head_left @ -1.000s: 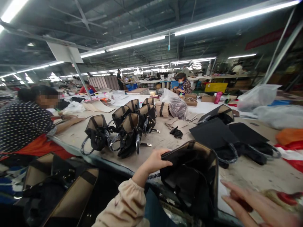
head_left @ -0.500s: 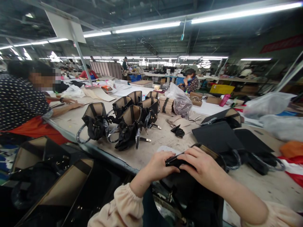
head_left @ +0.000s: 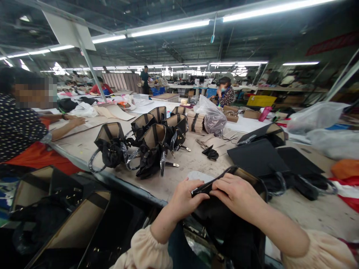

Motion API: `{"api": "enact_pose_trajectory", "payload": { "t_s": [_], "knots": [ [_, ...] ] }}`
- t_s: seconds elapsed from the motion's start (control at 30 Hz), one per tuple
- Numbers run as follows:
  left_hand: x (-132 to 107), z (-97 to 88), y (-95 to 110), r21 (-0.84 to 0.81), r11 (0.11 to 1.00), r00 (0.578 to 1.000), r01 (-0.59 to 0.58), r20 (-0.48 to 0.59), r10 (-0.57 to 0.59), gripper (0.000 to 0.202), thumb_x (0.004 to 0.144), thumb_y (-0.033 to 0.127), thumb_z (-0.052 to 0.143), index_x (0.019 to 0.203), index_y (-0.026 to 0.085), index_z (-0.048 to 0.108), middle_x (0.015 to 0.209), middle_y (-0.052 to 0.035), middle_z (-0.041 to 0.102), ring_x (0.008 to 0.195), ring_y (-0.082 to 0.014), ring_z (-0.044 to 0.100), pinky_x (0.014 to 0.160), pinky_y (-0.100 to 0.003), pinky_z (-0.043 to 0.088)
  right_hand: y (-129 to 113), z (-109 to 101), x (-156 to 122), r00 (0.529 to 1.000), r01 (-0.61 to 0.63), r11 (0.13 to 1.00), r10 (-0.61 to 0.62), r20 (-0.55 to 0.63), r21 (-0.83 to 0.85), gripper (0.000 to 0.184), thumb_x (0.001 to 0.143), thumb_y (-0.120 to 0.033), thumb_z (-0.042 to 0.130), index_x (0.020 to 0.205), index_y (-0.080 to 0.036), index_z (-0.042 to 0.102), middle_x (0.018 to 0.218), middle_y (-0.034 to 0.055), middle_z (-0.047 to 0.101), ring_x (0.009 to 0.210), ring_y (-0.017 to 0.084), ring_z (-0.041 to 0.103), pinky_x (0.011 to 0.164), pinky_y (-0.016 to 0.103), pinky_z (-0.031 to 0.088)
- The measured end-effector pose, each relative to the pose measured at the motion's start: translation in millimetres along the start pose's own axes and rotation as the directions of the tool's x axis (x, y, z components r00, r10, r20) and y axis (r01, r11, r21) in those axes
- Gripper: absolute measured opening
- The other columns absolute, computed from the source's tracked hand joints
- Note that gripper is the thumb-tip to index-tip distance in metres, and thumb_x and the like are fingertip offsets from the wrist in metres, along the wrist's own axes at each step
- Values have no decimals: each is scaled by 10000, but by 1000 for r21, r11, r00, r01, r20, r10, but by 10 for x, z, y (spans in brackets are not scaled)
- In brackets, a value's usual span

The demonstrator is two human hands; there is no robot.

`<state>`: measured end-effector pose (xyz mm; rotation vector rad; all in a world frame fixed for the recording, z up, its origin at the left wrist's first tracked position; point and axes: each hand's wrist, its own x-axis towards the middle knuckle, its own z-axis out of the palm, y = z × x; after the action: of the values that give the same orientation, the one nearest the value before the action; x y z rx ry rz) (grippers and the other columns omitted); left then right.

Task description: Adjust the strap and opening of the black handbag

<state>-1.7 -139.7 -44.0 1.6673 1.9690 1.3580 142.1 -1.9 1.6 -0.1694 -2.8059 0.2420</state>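
A black handbag [head_left: 232, 228] is at the near table edge in front of me, its tan lining partly showing at the rim. My left hand [head_left: 186, 196] pinches the left corner of the rim, thumb on the near side and fingers over the far side. Close beside it, my right hand [head_left: 238, 194] grips the same edge with bent fingers. The bag's lower part is dark, and its base cannot be made out. Right of it lie flat black panels [head_left: 256, 158] with plastic-wrapped handles.
Several unfinished black bags [head_left: 153, 145] stand on the worktable [head_left: 179, 186]. More open bags [head_left: 75, 228] are low at my left. A co-worker in a dotted top [head_left: 19, 123] leans over the table's left side. A clear plastic bag [head_left: 213, 119] stands farther back.
Both hands keep hold of the rim, and the far edge of the bag now shows more. At left, the co-worker's arm has drawn back leftward. The whole view has shifted slightly.
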Motion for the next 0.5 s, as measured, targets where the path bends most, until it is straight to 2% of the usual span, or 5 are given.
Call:
{"api": "enact_pose_trajectory", "payload": {
  "t_s": [0.13,0.27,0.5],
  "knots": [
    [13,35,17,-46,999,1000,4,-9,-4,226,767,259,671,990,278,701,1031,-18,700,962,-196,644,1000,-372,414,36,25,5,997,-67,998,67,-27,-9,151,860,-308,577,759,-228,655,730,0,626,768,161,510,697,276,360],
    [4,69,14,-96,995,999,14,-46,-19,232,773,228,657,1000,243,704,1028,-34,700,945,-189,650,890,-298,501,58,31,2,992,-119,993,118,-44,-21,168,853,-328,587,740,-233,666,726,-4,632,765,157,511,700,275,351],
    [-11,115,34,-100,995,994,11,-103,-21,206,791,204,625,976,232,710,996,-20,710,928,-176,660,872,-278,521,58,35,-1,985,-163,986,161,-59,-27,188,847,-342,594,718,-227,666,699,-4,629,748,155,508,685,272,339]
  ]
}}
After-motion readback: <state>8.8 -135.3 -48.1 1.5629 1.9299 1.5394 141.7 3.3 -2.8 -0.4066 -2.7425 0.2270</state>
